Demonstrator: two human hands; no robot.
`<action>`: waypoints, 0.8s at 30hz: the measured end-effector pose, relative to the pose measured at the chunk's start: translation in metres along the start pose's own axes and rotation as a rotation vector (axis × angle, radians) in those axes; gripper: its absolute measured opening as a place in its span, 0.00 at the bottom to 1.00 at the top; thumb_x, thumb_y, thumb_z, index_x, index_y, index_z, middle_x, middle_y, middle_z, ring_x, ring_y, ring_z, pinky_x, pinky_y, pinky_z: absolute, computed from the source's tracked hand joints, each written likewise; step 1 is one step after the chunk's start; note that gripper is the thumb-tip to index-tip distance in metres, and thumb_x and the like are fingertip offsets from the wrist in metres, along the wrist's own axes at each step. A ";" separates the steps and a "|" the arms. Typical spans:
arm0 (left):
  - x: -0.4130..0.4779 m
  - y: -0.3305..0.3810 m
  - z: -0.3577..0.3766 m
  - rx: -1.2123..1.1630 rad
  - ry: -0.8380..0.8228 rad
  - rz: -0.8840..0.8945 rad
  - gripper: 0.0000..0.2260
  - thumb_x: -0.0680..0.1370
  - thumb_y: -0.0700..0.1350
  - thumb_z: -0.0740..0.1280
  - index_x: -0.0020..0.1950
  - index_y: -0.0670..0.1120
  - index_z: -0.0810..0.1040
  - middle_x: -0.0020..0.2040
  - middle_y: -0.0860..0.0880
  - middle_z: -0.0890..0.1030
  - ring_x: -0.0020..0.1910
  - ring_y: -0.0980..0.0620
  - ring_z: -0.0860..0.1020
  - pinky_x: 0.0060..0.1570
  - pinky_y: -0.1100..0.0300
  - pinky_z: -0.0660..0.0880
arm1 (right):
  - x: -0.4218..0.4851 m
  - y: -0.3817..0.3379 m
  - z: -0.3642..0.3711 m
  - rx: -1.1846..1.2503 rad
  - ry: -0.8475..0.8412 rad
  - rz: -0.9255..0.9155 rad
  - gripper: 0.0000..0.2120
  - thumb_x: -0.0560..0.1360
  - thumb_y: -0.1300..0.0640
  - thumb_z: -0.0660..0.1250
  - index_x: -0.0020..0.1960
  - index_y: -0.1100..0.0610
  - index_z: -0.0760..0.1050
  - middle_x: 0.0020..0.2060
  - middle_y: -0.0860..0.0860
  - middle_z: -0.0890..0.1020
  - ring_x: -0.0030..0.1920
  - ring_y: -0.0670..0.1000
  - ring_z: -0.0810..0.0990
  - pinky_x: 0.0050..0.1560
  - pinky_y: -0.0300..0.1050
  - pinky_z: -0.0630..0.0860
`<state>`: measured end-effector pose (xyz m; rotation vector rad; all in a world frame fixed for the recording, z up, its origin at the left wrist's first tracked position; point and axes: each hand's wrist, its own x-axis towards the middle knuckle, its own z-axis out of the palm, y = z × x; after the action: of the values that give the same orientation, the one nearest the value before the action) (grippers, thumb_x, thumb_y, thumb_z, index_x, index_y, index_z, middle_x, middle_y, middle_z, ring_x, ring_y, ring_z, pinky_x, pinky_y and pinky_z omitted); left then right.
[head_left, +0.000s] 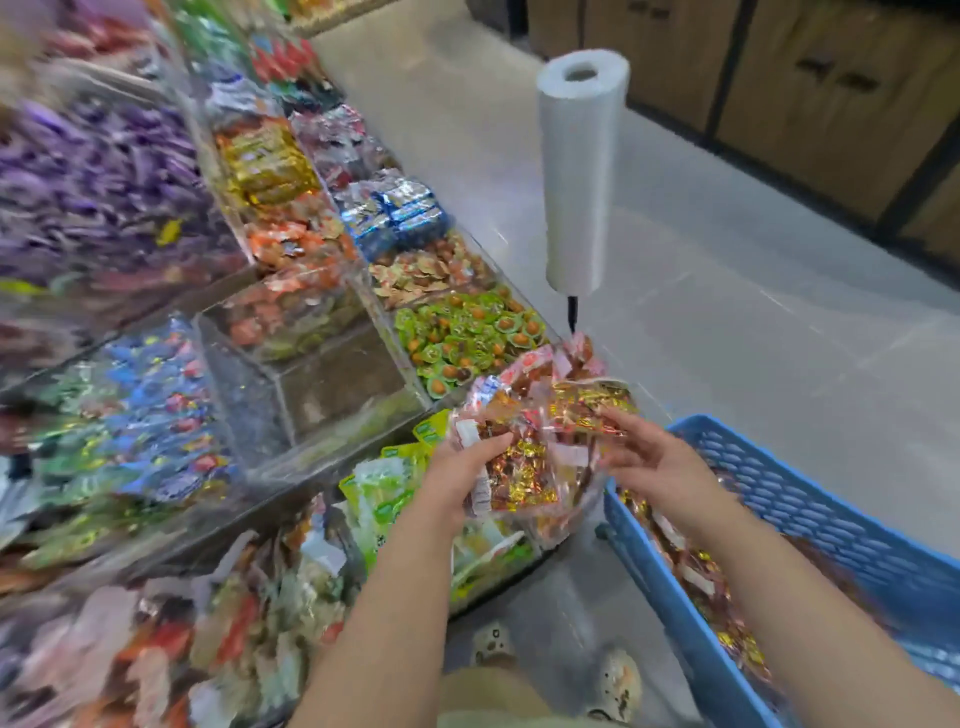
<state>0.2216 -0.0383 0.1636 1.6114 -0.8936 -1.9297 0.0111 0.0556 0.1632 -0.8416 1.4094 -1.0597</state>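
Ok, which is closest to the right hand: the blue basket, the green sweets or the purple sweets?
From the right hand, which holds the snack packets:
1. Blue basket, right beside it.
2. Green sweets, ahead to the left.
3. Purple sweets, far left at the back.

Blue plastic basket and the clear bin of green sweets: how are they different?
The blue plastic basket has holey blue walls; the clear bin of green sweets has smooth see-through walls. The basket holds gold-and-red packets, the bin green ones. Both are open-topped and hold wrapped snacks.
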 end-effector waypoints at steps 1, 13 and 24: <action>-0.007 0.002 -0.016 -0.023 0.010 0.016 0.12 0.71 0.41 0.75 0.53 0.45 0.79 0.43 0.44 0.85 0.40 0.46 0.84 0.38 0.48 0.82 | 0.006 -0.008 0.020 -0.037 0.007 -0.039 0.28 0.70 0.78 0.64 0.64 0.54 0.72 0.41 0.52 0.79 0.37 0.37 0.79 0.43 0.28 0.74; -0.056 0.031 -0.229 -0.240 0.175 0.212 0.08 0.73 0.35 0.71 0.50 0.44 0.78 0.41 0.42 0.84 0.37 0.45 0.83 0.37 0.49 0.82 | 0.067 -0.074 0.225 -0.583 -0.021 -0.600 0.09 0.67 0.62 0.76 0.37 0.49 0.81 0.34 0.46 0.80 0.41 0.36 0.73 0.46 0.21 0.63; -0.050 0.079 -0.353 -0.384 0.386 0.346 0.20 0.71 0.39 0.75 0.61 0.42 0.76 0.52 0.40 0.83 0.52 0.39 0.82 0.54 0.38 0.77 | 0.145 -0.084 0.339 -0.515 0.166 -0.317 0.26 0.71 0.61 0.68 0.55 0.36 0.61 0.34 0.47 0.72 0.32 0.47 0.72 0.35 0.46 0.72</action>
<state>0.5729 -0.1200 0.2203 1.4195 -0.5564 -1.3869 0.3228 -0.1542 0.2014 -1.4110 1.7654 -1.0306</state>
